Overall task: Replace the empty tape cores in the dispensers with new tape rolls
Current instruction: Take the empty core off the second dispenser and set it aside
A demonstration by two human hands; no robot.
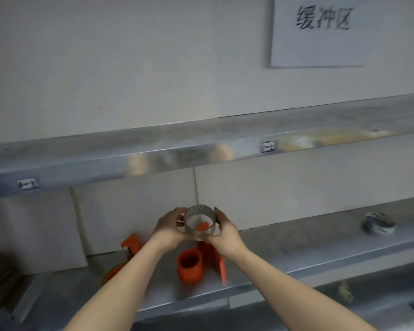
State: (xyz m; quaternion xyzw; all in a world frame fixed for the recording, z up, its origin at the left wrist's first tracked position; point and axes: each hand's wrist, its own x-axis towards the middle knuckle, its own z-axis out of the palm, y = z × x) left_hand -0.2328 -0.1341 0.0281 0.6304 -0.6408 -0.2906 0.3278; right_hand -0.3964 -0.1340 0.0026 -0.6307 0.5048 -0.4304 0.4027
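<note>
Stainless-steel shelving lines a pale wall, an upper ledge running above it and a paper sign taped at top right; on the lower shelf an orange dispenser stands directly beneath the raised arms, its round hub bare, while a second orange dispenser sits partly hidden behind the left forearm; a patterned tape roll lies well apart to the right. Held up above the shelf between both hands, a thin ring-shaped tape core faces the camera, its hollow showing orange behind; the left hand and right hand curl their fingers around opposite sides, thumbs meeting under its lower rim.
</note>
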